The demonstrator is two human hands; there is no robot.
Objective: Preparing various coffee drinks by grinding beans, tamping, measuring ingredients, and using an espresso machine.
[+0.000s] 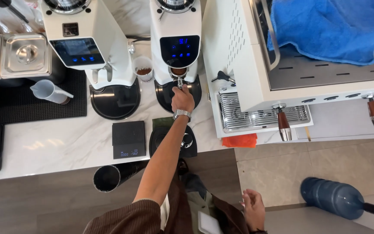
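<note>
Right hand [253,209] hangs low by the apron, fingers loosely curled, holding nothing. Big espresso machine [256,65] sits right on the table [57,145], 2 white grinders [87,43] beside it. Left hand [182,99] is wrapped tight round the portafilter [179,82] handle, under the right grinder's chute.

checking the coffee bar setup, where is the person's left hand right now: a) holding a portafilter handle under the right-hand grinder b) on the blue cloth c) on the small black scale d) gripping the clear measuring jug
a: the left hand grips a portafilter handle held under the chute of the right-hand white grinder, away from the scale, cloth and jug.
</note>
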